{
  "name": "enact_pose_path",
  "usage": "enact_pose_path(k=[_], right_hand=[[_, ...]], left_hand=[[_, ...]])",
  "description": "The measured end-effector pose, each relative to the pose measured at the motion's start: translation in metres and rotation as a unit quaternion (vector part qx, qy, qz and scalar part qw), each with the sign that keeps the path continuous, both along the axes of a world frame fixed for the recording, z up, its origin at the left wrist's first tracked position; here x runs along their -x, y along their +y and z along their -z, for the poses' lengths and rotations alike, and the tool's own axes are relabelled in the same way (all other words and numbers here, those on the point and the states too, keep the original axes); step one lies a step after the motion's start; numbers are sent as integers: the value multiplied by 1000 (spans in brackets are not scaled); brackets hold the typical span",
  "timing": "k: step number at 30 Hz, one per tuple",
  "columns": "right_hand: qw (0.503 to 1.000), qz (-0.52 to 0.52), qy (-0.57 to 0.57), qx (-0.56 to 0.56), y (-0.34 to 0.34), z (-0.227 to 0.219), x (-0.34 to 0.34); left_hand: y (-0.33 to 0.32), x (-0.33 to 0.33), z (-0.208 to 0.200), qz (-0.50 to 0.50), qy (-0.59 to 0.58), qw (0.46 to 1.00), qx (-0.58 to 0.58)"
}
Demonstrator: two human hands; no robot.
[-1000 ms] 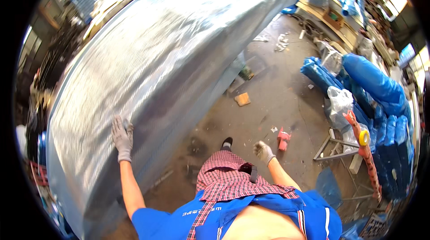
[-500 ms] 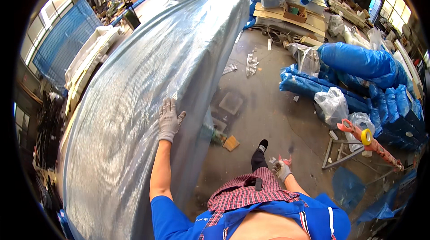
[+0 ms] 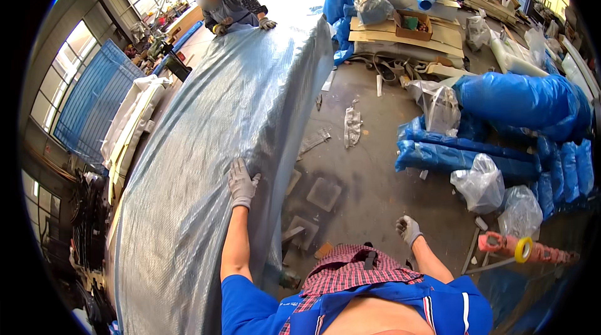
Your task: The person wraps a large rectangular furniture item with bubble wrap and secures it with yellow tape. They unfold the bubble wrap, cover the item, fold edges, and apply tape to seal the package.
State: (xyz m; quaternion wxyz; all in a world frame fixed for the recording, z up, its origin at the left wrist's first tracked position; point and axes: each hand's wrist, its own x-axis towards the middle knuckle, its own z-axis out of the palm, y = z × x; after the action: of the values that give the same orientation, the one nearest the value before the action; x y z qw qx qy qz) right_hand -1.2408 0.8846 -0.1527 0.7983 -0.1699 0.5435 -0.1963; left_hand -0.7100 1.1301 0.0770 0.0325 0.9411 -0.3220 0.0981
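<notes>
My left hand (image 3: 242, 185), in a grey work glove, lies flat with fingers stretched out on a long, bulky load wrapped in shiny translucent sheeting (image 3: 181, 178). It touches the top near the edge facing me, where the sheet hangs down the side in folds. My right hand (image 3: 409, 230), gloved in grey too, hangs at my right over the floor, away from the load. Its fingers are curled inward, and whatever they hold is hidden. At the far end, another person (image 3: 231, 10) leans over with gloved hands on or near the sheeting.
Blue-wrapped bundles (image 3: 513, 103) and clear plastic bags (image 3: 479, 182) lie at the right. A red-wrapped pole with a yellow tape roll (image 3: 523, 250) stands nearer. Stacked panels carry a cardboard box (image 3: 413, 25) at the back. Plastic scraps (image 3: 352, 125) litter the floor.
The view has shifted, bringing more of the person at the far end into sight. My left hand stays flat on the sheeting. A red thing seen at my right hand before no longer shows.
</notes>
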Motion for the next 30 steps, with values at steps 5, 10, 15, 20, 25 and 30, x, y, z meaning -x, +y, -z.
enact_pose_path(k=[5,10,15,20,25,30], right_hand=[[995,-46,-88,22,-97,-17,-129],[973,-152,-174,16,-156,-39,-282],[973,-217,-69,-38,-215,-55,-371],[983,-160,-94,15,-314,-40,-424],[991,-122,-59,-5,-393,-43,-483],[984,-144,-99,-41,-484,-3,-557]], left_hand=[[-89,-39,-10,30,-14,999,15],[-223,-85,-32,85,-15,996,32],[-359,-149,-22,113,-11,993,25],[-491,-209,-29,149,-21,989,-8],[-595,-262,-24,150,-15,988,-19],[-695,-302,-29,154,-9,988,-16]])
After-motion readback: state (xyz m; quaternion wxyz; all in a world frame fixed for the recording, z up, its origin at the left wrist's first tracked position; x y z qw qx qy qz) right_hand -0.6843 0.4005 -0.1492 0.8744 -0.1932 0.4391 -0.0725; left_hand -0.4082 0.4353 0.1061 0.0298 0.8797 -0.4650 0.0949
